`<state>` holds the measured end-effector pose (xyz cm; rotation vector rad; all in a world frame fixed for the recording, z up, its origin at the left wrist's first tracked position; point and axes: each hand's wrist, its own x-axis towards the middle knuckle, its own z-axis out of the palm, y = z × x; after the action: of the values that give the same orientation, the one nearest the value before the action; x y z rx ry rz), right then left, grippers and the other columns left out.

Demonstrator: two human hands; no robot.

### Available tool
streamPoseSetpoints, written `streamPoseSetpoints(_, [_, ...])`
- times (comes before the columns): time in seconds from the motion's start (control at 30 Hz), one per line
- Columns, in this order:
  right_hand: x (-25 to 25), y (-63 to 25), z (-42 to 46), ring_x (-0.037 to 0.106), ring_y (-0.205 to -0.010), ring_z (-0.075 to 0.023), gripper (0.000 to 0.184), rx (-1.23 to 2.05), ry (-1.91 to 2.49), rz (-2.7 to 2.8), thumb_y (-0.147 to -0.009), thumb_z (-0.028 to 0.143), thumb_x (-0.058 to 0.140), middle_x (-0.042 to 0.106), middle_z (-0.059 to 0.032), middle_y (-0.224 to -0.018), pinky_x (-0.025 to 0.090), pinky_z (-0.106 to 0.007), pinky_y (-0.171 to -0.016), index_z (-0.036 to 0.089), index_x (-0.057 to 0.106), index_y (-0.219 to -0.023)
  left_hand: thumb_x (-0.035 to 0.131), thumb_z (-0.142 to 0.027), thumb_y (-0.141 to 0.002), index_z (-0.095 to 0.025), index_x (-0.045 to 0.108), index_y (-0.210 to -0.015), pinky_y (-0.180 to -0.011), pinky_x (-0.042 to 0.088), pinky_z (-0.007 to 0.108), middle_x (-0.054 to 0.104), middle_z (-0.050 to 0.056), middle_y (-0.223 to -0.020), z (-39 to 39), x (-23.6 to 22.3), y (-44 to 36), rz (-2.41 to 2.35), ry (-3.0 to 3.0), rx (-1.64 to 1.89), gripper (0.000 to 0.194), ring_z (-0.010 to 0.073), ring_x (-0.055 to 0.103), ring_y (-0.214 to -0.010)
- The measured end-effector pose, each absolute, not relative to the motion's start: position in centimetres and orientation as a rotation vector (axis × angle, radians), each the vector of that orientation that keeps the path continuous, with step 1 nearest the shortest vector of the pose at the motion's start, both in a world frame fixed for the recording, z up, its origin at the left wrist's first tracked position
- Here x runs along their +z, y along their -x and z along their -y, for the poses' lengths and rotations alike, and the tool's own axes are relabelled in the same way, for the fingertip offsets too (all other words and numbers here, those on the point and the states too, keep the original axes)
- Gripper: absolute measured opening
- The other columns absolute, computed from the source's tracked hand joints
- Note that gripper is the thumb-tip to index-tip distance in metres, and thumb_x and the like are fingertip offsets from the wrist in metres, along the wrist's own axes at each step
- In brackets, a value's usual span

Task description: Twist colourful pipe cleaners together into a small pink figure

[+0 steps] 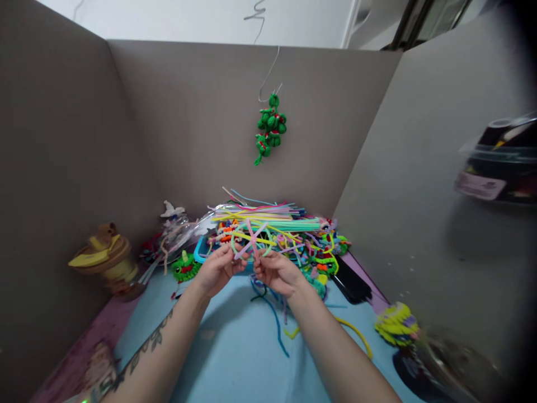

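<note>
My left hand (219, 270) and my right hand (277, 271) hold between them a wheel-like piece of crossed pipe cleaners (253, 238). Its spokes are pink, lilac and yellow, and a pale green one curves around them. Fingers of both hands pinch its lower edge, above the blue table cover. Right behind it stands a blue tray (200, 249) heaped with pipe cleaners and small twisted pieces. Across the top of that heap lie long straight pipe cleaners (289, 225) in several colours. Loose blue pipe cleaners (277, 324) trail on the cover between my forearms.
Grey panels enclose the table on three sides. A green bunch of pipe-cleaner pieces (272, 126) hangs from a wire on the back panel. To the left are a yellow-brown container (119, 268) and a green figure (184, 267). A black phone-like object (350, 281) and a yellow fuzzy piece (396, 324) lie right.
</note>
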<state>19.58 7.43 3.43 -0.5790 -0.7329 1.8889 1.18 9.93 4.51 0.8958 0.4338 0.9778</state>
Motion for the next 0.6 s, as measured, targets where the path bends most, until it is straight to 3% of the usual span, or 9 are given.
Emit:
streamPoseSetpoints(0.13, [3.3,-19.5,-7.6,0.06,-0.055,-0.0086,0.022,1.856,0.592,0.729,-0.066,0.018,0.08,0.065,0.0015,-0.065,0.047,-0.018,-0.05,0.016,0.064,-0.08,0.082,-0.024,-0.065,-0.013,0.066,-0.09,-0.065,0.054,0.018,0.071,0.005,-0.09,-10.1,3.9,-1.4,-0.463,-0.861,1.016,0.031,0.0102,0.066,-0.071])
streamPoseSetpoints(0.33, [3.1,-18.8,-7.4,0.061,-0.055,-0.0087,0.027,1.84,0.62,0.74,-0.062,0.02,0.083,0.066,0.0004,-0.065,0.046,-0.017,-0.05,0.016,0.063,-0.079,0.085,-0.024,-0.06,-0.013,0.064,-0.078,-0.058,0.05,0.013,0.067,0.0,-0.076,-10.2,3.3,-1.9,-0.464,-0.844,1.059,0.03,0.0045,0.059,-0.059])
streamPoseSetpoints(0.47, [3.1,-18.3,-7.1,0.061,-0.055,-0.0083,0.032,1.842,0.626,0.748,-0.057,0.021,0.087,0.066,0.0008,-0.064,0.046,-0.016,-0.051,0.015,0.063,-0.078,0.086,-0.02,-0.056,-0.013,0.061,-0.071,-0.044,0.038,0.012,0.06,-0.004,-0.068,-10.1,3.2,-1.7,-0.453,-0.854,1.092,0.03,0.0017,0.048,-0.049])
streamPoseSetpoints(0.6, [3.2,-17.6,-6.8,0.06,-0.056,-0.0087,0.034,1.797,0.595,0.756,-0.055,0.024,0.088,0.065,0.0017,-0.063,0.047,-0.018,-0.052,0.017,0.063,-0.077,0.087,-0.016,-0.051,-0.013,0.058,-0.063,-0.043,0.031,0.015,0.055,-0.005,-0.061,-9.9,3.2,-1.4,-0.419,-0.883,1.103,0.032,0.0024,0.042,-0.047])
